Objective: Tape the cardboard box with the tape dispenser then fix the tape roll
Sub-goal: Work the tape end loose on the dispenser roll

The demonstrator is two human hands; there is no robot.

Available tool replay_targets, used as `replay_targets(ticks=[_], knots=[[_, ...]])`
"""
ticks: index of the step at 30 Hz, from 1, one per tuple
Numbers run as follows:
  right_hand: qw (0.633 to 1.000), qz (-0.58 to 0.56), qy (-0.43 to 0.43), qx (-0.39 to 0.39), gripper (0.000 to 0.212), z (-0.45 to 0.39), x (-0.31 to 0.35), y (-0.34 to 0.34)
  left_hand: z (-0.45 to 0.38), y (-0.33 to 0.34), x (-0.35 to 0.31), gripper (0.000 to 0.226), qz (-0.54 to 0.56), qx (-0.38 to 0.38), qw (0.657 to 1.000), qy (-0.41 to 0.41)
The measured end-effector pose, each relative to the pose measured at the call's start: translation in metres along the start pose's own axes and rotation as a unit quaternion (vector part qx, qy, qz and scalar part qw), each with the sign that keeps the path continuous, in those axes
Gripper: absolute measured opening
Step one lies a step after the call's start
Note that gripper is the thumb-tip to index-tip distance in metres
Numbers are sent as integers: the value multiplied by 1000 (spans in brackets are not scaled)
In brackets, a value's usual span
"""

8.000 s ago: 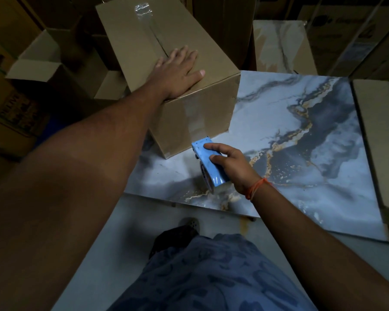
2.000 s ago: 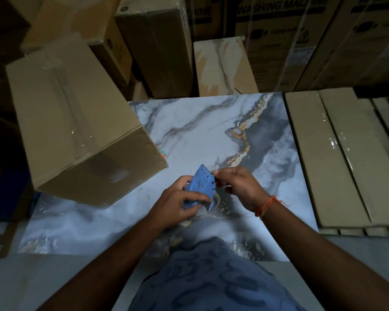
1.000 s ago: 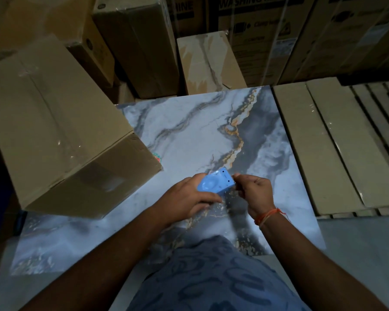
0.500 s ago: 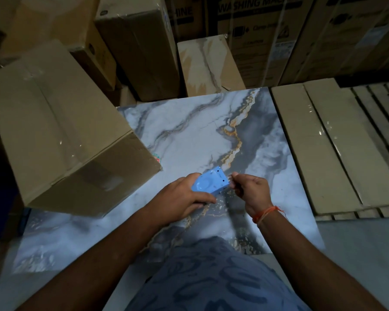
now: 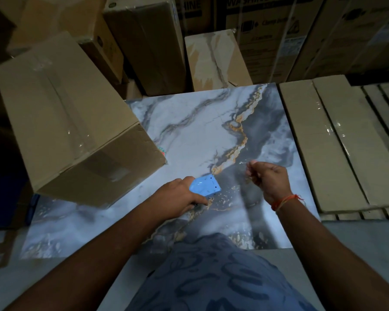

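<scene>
The cardboard box (image 5: 61,122) stands at the left on the marble-patterned slab (image 5: 195,131), with clear tape running along its top seam and down its near end. My left hand (image 5: 177,199) grips the blue tape dispenser (image 5: 204,186) low over the slab, toothed edge pointing right. My right hand (image 5: 268,179) is pulled away to the right, its fingertips pinching a thin strip of clear tape (image 5: 245,163) drawn out from the dispenser. The tape roll itself is hidden under my left hand.
Large cartons (image 5: 144,41) and a small marbled box (image 5: 213,59) stand stacked behind the slab. Flat wrapped cardboard packs (image 5: 337,140) lie on slats along the right. Grey floor and my patterned clothing (image 5: 211,277) fill the bottom.
My right hand has moved away to the right from the dispenser, drawing clear tape out with it. Earlier both hands were close together on the dispenser. The box has stayed put.
</scene>
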State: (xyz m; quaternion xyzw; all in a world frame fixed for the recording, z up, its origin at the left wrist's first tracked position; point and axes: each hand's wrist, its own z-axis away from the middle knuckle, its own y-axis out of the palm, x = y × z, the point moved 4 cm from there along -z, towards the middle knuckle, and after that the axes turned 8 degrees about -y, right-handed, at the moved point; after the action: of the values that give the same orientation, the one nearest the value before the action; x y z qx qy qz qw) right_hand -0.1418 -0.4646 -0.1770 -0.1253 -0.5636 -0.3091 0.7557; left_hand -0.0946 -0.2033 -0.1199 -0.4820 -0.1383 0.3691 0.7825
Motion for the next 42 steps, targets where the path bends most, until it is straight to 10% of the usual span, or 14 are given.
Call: replay_targets(ticks=[15,23,35,42], knots=[[999,28,-40,-24,22,1,0,-12,-33,2,-25,45,-58,53,997,4],[993,86,-76,-24,21,-4,14,-21,-28,14,-5,58,175,-54,983,2],[861,405,-289,108,16,37,10,21,-32,27,-37,65,469,-121,867,-113],[818,468,-307,133,18,55,1,26,-35,46,-44,68,694,-22,705,-142]])
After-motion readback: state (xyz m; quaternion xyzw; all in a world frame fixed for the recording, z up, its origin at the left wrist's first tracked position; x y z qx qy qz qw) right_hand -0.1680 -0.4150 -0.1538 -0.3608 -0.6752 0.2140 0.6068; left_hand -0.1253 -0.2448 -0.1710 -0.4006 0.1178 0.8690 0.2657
